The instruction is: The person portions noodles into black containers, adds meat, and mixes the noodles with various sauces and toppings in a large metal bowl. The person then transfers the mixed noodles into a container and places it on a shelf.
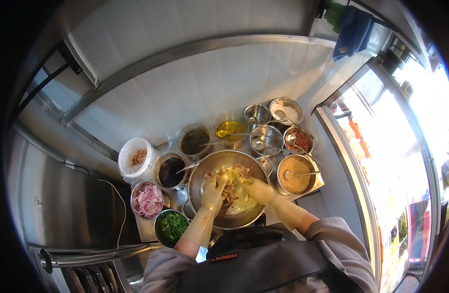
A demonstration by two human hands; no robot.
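In front of me stands a wide steel bowl (199,208) with a loop handle on its left. Inside it lie pale green-yellow shreds (247,202) and brown, meat-like pieces (228,194). Both my hands wear long, pale translucent gloves. My left hand (213,191) is curled in on the left part of the mixture, and brown pieces show against its fingers. From the right, my right hand (257,189) reaches into the same mixture with bent fingers. Food partly covers its fingertips, so its grip is unclear. The two hands are a little apart.
Left of the bowl are sliced purple onions (148,200), chopped green herbs (174,224), dark sauce (170,172) and a white tub (126,161). Behind stand dark liquid (195,142) and yellow oil (233,129). Right are golden granules (294,170) and peanuts (302,139). Several ladles jut out.
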